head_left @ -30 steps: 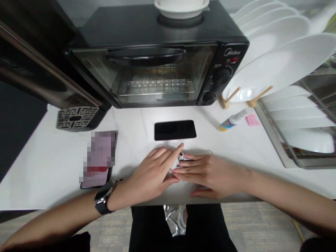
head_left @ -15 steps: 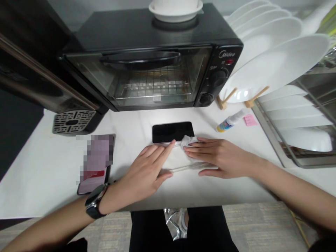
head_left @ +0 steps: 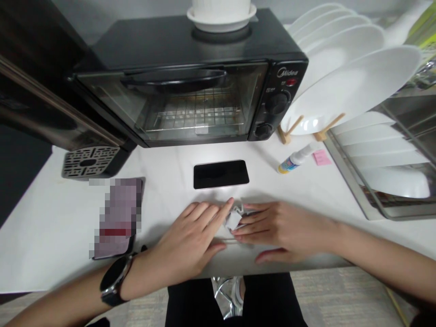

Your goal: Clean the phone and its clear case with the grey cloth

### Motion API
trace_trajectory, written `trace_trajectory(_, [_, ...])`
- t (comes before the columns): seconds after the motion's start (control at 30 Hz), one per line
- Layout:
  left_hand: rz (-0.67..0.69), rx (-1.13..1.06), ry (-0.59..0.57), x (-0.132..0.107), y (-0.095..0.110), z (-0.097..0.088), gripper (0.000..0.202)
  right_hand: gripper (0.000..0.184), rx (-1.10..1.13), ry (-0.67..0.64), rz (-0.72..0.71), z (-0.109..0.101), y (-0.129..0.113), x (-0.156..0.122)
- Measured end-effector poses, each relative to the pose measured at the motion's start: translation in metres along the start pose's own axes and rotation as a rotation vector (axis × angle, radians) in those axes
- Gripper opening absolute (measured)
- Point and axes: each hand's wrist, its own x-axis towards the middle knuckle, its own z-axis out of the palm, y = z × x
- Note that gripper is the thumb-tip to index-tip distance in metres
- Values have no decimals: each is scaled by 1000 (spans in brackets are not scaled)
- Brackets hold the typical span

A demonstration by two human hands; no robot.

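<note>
Lengthwise, pale flat object (head_left: pixel 231 240) runs left-right beneath right fingers (head_left: pixel 254 237) and tissue (head_left: pixel 234 219).

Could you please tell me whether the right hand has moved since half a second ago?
Yes: the right hand has moved away from the black phone, toward the near edge of the counter.

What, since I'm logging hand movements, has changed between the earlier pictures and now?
The right hand moved the crumpled wipe up to the black phone, then back down the view, away from it; the left hand shifted likewise, but less. No grab or release shows. The black phone and spray bottle stayed where they were, apart from slight camera drift.
</note>
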Motion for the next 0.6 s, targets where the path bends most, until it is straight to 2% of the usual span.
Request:
trace_trajectory(0.13, [-64, 113, 1, -3, -4, -6, 79, 33, -136, 34, 107, -24, 11, -10])
trace_trajectory(0.23, [-87, 141, 13, -1, -8, -7, 79, 38, -274, 49, 168, -31, 17, -12])
trace_trajectory(0.3, [-78, 109, 10, 1, -10, -4, 81, 49, -293, 49, 148, -25, 18, -10])
trace_trajectory(0.43, [-36, 25, 38, 3, -7, 5, 87, 72, -208, -2, 79, 3, 10, 0])
trace_trajectory(0.6, [75, -25, 38, 1, 4, 13, 89, 77, -99, -53, 21, 28, -9, 7])
